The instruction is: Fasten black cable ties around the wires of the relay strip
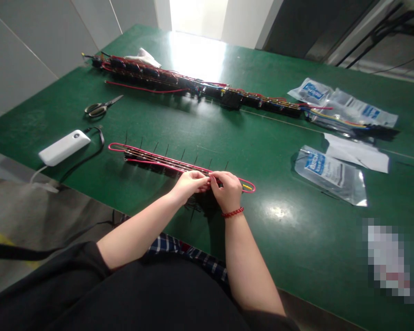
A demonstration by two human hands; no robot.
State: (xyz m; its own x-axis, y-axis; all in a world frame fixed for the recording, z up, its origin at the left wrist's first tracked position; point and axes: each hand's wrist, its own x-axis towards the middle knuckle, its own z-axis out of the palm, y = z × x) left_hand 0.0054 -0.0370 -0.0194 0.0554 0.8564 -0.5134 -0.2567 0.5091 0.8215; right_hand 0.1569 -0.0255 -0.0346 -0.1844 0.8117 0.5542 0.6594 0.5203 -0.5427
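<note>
A long, narrow black assembly [152, 158] lies on the green table [269, 151], with red wire running along it and looping past both ends. Thin black strips that look like cable ties [183, 154] stick up along its length. Near its right-hand part, my left hand [189, 185] is closed in a pinch. Right beside it, fingertips nearly touching, my right hand [228, 188] is pinched too. What the fingers hold is too small and covered to make out. A short yellow piece [247, 187] shows inside the right wire loop. Below my hands lie more dark strips [195, 205].
Across the table's far side stretches a longer wired assembly [179, 80]. Scissors [98, 109] and a white power bank [65, 147] with cables are on the left. To the right lie clear printed bags [331, 172] and white paper [357, 152].
</note>
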